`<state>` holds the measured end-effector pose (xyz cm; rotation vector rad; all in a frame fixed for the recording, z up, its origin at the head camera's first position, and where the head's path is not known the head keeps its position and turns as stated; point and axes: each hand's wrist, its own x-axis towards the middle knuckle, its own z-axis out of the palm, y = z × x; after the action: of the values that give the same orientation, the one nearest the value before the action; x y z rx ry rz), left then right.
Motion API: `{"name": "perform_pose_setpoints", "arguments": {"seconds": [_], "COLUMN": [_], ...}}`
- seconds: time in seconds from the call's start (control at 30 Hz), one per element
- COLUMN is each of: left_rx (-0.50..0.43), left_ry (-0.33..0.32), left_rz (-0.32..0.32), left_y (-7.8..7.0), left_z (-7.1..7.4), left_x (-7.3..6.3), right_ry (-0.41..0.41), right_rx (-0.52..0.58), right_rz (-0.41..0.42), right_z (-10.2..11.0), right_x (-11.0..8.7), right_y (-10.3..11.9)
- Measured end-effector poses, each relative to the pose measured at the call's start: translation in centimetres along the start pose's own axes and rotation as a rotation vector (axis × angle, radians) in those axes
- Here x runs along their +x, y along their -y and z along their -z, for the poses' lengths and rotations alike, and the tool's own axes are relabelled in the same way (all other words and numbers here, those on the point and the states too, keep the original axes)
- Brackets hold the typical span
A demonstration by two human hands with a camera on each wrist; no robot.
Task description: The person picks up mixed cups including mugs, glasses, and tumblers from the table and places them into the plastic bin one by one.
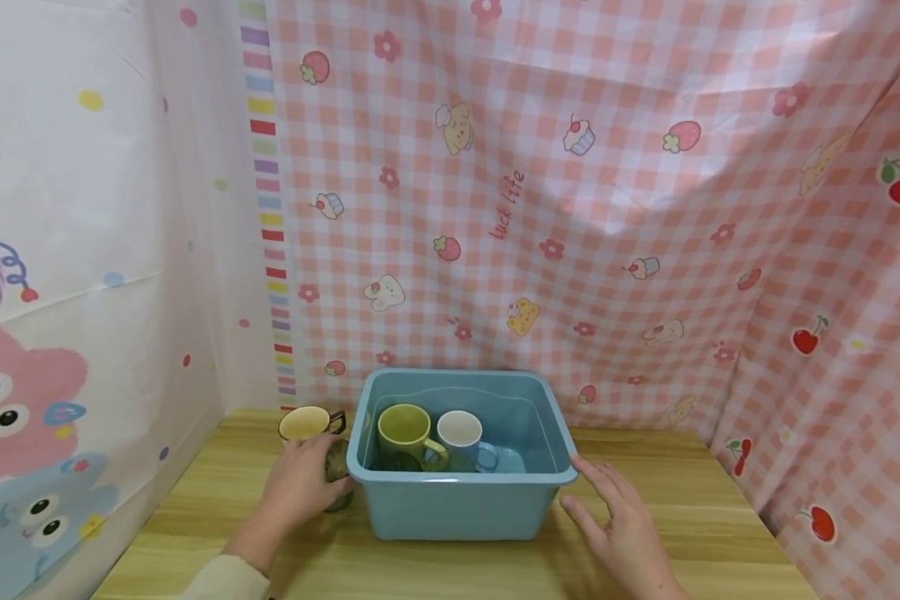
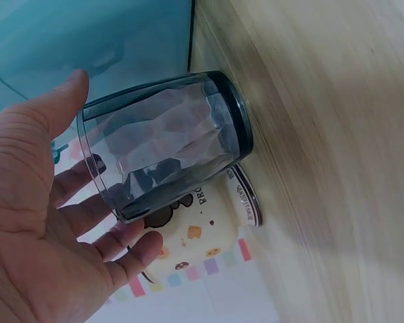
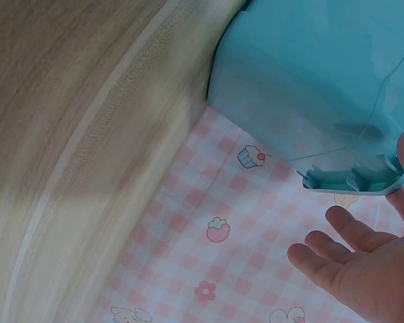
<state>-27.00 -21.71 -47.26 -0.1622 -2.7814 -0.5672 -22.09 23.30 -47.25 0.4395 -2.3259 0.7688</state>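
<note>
Your left hand (image 1: 296, 482), grip wide, flanks a smoky transparent faceted tumbler (image 2: 165, 145), crowded by a round cream mug (image 1: 305, 423) and blue plastic bin (image 1: 461, 510). Your right hand (image 1: 624, 523), grip wide, touches the bin's rim.

Two mugs (image 1: 405, 425) (image 1: 460, 433) sit in the bin (image 1: 461, 508), a glass (image 2: 168, 134) left of it, perhaps touching

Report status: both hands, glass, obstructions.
Left hand around tinted glass, grip unclear. Right hand at rim of blue bin. Glass upright, outside bin. Possible snag: cream mug close beside glass.
</note>
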Motion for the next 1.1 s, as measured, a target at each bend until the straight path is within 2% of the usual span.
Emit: {"name": "perform_pose_setpoints", "arguments": {"seconds": [0.37, 0.6, 0.93, 1.1], "left_rx": [-0.01, -0.005, 0.012, 0.01], "left_ry": [0.015, 0.025, 0.104, 0.118], "left_rz": [0.011, 0.016, 0.035, 0.041], "left_y": [0.1, -0.1, -0.2, -0.1], "left_z": [-0.2, 0.1, 1.1, 1.2], "left_x": [0.1, 0.0, -0.1, -0.2], "right_ry": [-0.02, 0.002, -0.011, -0.02], "right_rx": [-0.006, -0.002, -0.009, -0.008], "right_rz": [0.02, -0.009, 0.005, 0.02], "right_z": [-0.1, -0.1, -0.2, -0.3], "right_x": [0.1, -0.1, 0.0, 0.0], "right_y": [0.1, 0.0, 0.0, -0.2]}}
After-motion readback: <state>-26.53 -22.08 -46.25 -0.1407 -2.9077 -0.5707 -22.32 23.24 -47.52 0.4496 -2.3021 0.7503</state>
